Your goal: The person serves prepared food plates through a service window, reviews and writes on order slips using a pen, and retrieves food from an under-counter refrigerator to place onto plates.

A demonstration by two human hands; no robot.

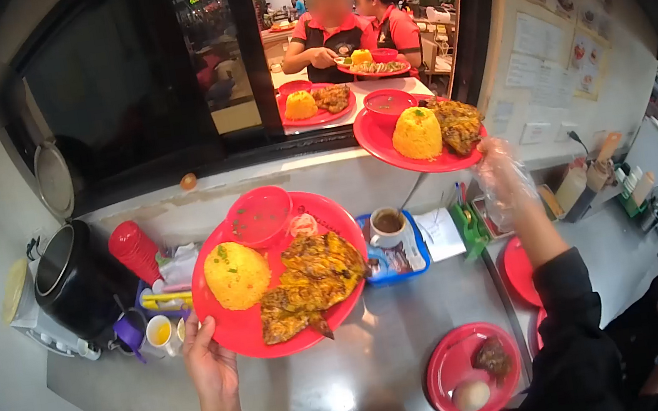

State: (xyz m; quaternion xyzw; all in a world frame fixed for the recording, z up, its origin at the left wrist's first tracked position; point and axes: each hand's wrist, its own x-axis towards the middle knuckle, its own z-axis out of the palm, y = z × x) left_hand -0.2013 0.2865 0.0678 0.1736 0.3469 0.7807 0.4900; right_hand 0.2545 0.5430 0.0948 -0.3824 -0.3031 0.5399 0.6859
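Note:
My left hand [210, 363] grips the lower left rim of a red plate [239, 346]. It carries a mound of yellow rice [238, 275], grilled chicken [311, 282] and a red bowl of soup [260, 217]. Farther forward, at the serving window, my right hand [508, 179], in a clear plastic glove, is closed on the right edge of a second red plate [415, 161]. Yellow rice [418, 136], grilled chicken [459, 125] and a red bowl [390, 104] sit on that one. Both plates are held above the metal counter [314, 401].
Through the window, two people in red and black stand by another filled plate [320, 114]; one holds a plate [374, 70]. A plate with meat [472, 372] rests on the counter. A cup of sauce [387, 226], a black pot [80, 278] and stacked red cups [135, 249] line the back.

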